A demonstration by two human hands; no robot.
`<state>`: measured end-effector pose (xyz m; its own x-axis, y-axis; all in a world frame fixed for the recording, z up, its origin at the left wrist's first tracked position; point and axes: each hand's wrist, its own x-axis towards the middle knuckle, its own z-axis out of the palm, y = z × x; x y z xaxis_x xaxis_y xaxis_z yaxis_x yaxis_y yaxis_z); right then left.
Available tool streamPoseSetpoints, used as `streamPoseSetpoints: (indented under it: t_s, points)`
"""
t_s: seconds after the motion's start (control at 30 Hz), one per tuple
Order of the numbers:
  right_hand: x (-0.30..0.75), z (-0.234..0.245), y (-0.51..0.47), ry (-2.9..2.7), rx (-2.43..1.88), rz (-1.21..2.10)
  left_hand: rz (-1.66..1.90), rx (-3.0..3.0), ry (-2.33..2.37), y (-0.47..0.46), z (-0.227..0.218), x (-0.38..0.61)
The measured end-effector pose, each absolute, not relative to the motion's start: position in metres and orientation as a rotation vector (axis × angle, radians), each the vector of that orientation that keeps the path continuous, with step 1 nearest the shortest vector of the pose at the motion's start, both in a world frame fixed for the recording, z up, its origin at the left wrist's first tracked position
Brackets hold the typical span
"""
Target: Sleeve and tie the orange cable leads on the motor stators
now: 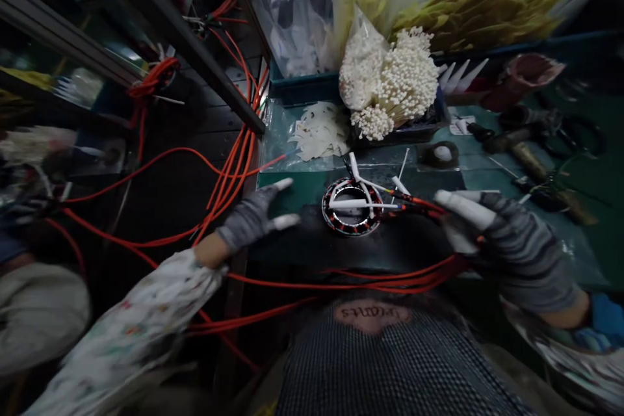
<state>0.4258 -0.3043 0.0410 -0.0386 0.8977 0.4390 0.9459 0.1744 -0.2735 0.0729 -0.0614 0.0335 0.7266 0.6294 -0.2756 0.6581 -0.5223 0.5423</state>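
Note:
A ring-shaped motor stator (355, 229) with dark and orange windings lies flat on the dark bench surface (292, 247). White sleeves (347, 204) rest across and rise from it, joined to leads. To its left, my left hand (251, 216) hovers over the bench edge, in a grey striped glove with white-covered fingertips. Thumb and finger are spread, holding nothing. My right hand (511, 247), gloved alike, is closed around the orange-red wires (424, 205) leading right from the stator. Its fingers partly hide the wires.
Long orange cables (390, 285) run along the bench front and down the left side. Behind the stator are white cut sheets (322, 130), a bundle of white-tipped sticks (407, 81) and yellow sheets (487, 6). Tools (529, 149) lie right. A metal post (195, 45) stands left; another person's sleeve (41, 318) shows.

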Motion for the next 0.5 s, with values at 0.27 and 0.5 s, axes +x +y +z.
streamPoseSetpoints:
  t_s: [0.27,0.5]
  points:
    - [0.422,0.016,-0.300,-1.902,-1.790,-0.237,0.130,2.160,0.528,-0.078,0.006,0.180]
    - [0.419,0.037,-0.258,-2.060,-1.765,0.020,0.340,2.084,0.631,-0.125,-0.024,0.131]
